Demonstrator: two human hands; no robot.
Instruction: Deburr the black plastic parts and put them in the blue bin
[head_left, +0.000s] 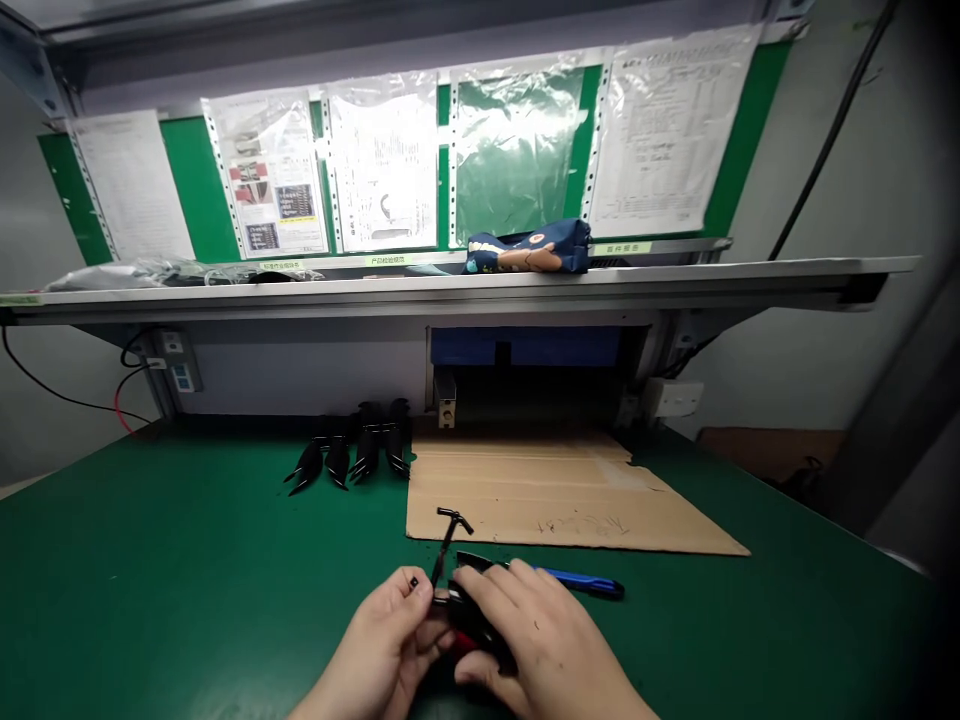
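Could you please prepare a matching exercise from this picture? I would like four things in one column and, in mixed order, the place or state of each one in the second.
Column 1
1. Right hand
2. Thin black T-shaped piece
3. Cardboard sheet
4. Dark blue pouch

Column 2
A. Lies on the shelf
B. Its stem reaches down to the left hand
C. Lies flat on the green table
D. Curls over a glossy black part

Right pairs: 1-D, 2-B, 3-C, 4-A
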